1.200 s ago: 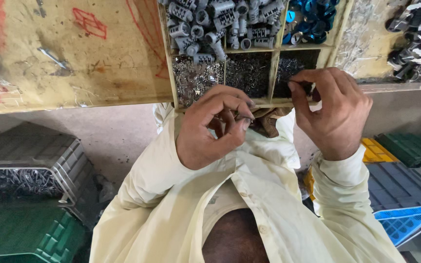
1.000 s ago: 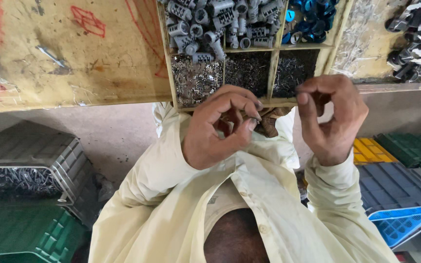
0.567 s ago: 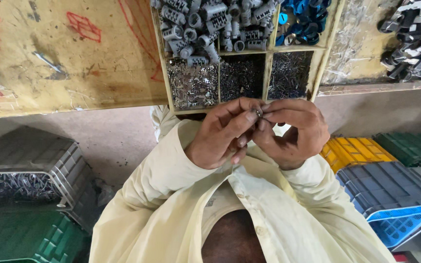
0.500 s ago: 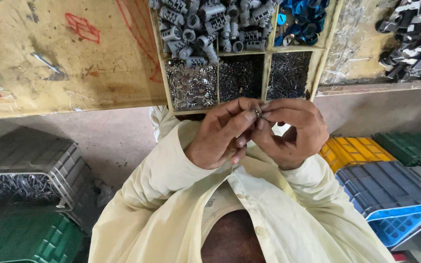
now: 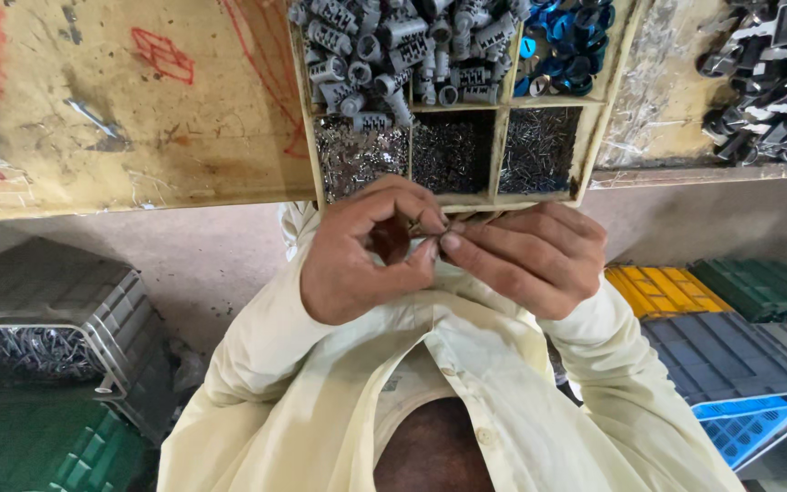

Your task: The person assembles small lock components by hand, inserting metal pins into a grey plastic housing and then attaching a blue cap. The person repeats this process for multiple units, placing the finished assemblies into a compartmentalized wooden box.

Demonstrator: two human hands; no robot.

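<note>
ahead: compartment tray [image 5: 307, 109] edge blocks | sides: crates [image 5: 47, 310] below | between: open

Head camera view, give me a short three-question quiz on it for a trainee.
1. True or false: the left hand and the right hand meet at the fingertips over one tiny metal part.
2. What fills the top left compartment of the divided wooden tray? A) grey ribbed cylinders B) blue rings C) fine dark pins
3. What colour is the ribbed crate nearest the right elbow?

Key: 1 true; 2 A; 3 yellow.
</note>
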